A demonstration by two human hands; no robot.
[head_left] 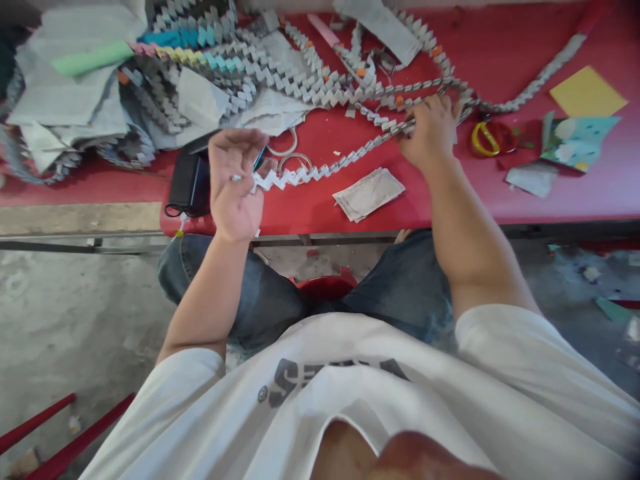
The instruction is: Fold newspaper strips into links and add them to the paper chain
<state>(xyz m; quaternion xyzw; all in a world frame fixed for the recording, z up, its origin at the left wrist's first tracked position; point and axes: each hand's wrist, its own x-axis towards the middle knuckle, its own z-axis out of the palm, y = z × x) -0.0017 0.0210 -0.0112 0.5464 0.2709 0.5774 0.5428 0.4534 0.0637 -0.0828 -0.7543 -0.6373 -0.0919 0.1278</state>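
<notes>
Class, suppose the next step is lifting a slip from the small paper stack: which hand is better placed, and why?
Probably the right hand: it is nearer the paper stack, though it also touches the paper chain. The left hand is farther off and seems to hold one end of that chain.

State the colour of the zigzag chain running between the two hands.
The zigzag chain is white to pale grey, seen best in the head view.
</notes>
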